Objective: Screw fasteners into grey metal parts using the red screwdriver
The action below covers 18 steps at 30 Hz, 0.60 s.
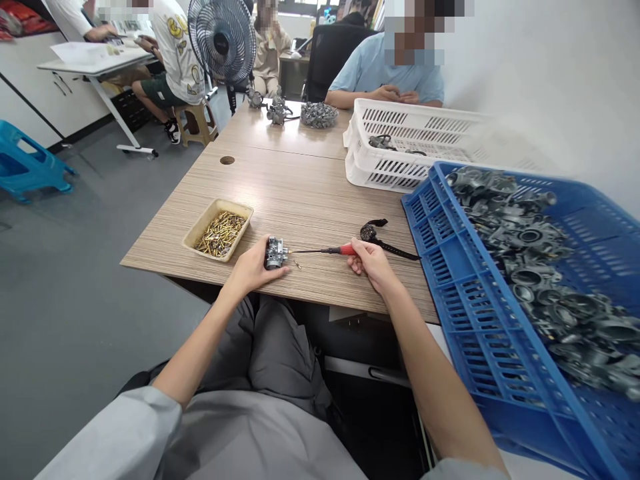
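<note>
My left hand (pixel 254 267) grips a small grey metal carburetor body (pixel 275 253) on the tabletop near its front edge. A red-handled screwdriver (pixel 346 249) lies in the closed fingers of my right hand (pixel 370 263). Its thin dark shaft points left, and the tip meets a small brass-coloured piece at the carburetor's right side. Just below that tip, a small loose brass part (pixel 297 265) rests on the wood. Left of my left hand stands a cream tray (pixel 189 239) filled with small brass parts (pixel 221 233). Beyond my right hand lies a black wristwatch (pixel 369 233).
A blue crate (pixel 425 220) heaped with carburetor bodies stands close on the right. Behind it is a white basket (pixel 373 175). Several metal parts and a filled bowl (pixel 319 115) sit at the table's far end, near a person in light blue (pixel 370 67) and a fan (pixel 223 43).
</note>
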{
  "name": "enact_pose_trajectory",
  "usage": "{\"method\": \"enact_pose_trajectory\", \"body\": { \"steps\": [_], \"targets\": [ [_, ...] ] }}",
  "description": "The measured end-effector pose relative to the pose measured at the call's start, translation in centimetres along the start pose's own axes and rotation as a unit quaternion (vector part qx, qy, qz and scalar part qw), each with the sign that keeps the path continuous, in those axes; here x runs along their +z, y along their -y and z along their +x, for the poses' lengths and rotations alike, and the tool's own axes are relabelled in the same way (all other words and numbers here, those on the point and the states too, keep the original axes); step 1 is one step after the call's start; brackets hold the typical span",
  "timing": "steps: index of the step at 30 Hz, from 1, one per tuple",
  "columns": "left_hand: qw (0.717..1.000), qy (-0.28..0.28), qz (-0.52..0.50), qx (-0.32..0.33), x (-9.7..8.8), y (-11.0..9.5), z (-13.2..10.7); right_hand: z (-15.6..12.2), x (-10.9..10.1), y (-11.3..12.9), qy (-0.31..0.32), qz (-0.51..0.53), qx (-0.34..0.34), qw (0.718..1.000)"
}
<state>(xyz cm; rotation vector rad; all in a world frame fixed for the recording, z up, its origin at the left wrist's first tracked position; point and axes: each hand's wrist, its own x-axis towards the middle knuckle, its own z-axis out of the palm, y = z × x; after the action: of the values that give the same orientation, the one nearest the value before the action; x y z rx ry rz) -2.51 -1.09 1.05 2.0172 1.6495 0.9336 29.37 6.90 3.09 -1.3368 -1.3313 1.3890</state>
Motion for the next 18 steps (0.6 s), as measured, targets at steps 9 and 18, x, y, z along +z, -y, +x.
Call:
{"method": "enact_pose_trajectory", "body": {
  "steps": [9, 18],
  "targets": [
    [1.0, 0.008, 0.01, -0.009, -0.16, -0.33, 0.02, 0.08, -0.01, -0.4, 0.028, -0.047, -0.013, 0.998],
    [0.999, 0.002, 0.032, -0.03, 0.05, -0.53, 0.18, -0.67, -0.01, 0.47, 0.085, -0.053, -0.033, 0.994]
  ]
}}
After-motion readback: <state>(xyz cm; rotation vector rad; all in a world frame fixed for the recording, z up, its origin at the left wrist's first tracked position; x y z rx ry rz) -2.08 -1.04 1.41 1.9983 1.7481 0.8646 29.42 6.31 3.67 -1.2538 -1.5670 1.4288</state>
